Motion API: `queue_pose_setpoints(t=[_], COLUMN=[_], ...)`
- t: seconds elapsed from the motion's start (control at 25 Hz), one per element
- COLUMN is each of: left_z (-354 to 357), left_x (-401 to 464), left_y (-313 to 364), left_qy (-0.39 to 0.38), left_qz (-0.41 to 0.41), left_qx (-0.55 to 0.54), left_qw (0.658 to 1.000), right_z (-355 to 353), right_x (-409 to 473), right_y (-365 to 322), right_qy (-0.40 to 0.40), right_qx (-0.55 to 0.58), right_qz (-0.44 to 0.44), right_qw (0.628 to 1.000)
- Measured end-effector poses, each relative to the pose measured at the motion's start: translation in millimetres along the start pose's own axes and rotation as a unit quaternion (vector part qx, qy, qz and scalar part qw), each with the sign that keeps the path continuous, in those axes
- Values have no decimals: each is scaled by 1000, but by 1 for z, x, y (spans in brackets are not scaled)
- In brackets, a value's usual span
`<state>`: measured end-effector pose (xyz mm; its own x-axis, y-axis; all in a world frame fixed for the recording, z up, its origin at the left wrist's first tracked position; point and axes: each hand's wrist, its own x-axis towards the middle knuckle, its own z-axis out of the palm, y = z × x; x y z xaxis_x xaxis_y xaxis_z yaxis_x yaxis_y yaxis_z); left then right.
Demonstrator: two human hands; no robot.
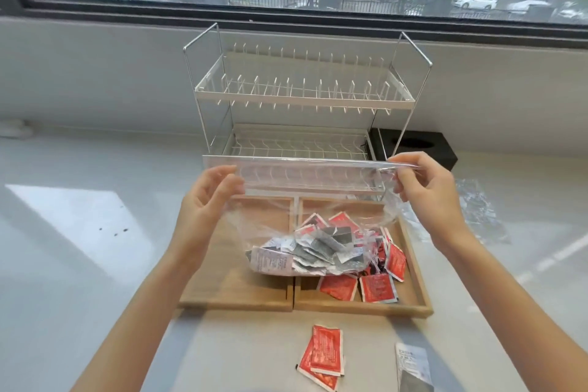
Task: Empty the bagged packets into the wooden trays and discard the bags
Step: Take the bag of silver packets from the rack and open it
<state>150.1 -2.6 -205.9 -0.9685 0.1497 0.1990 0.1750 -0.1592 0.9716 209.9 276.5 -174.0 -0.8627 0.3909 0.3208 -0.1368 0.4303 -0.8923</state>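
I hold a clear zip bag up over the two wooden trays. My left hand pinches its left top edge and my right hand pinches the right top corner. Grey and white packets lie heaped in the bag's bottom. The left wooden tray shows bare wood. The right wooden tray holds several red packets. Two red packets and a grey and white packet lie loose on the counter in front of the trays.
A white two-tier dish rack stands right behind the trays. A black box sits to its right. A crumpled clear bag lies on the counter right of the trays. A window runs along the back wall.
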Motion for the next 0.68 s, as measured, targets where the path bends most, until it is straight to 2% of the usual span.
queue_pose_setpoints(t=[0.16, 0.32, 0.4, 0.48, 0.56, 0.6, 0.68], left_z=[-6, -3, 2, 6, 7, 8, 7], left_x=[-7, -5, -7, -8, -9, -9, -11], left_y=[-2, 2, 6, 8, 11, 10, 11], left_qy=[-6, -43, -66, -81, -90, -92, -82], left_qz=[5, 33, 46, 55, 60, 63, 71], left_qx=[26, 45, 43, 38, 34, 31, 31], left_qw=[1000, 998, 996, 994, 994, 993, 994], right_z=[-9, -11, 7, 36, 67, 79, 92], right_x=[3, 34, 51, 56, 53, 49, 42], right_y=[-13, -60, -83, -96, -97, -94, -88], right_qy=[-57, -95, -186, -334, -461, -503, -557], right_qx=[-38, 1, -64, -162, -238, -259, -243], right_qz=[9, -15, -26, -21, -3, 6, 32], right_qw=[998, 995, 980, 928, 855, 825, 794])
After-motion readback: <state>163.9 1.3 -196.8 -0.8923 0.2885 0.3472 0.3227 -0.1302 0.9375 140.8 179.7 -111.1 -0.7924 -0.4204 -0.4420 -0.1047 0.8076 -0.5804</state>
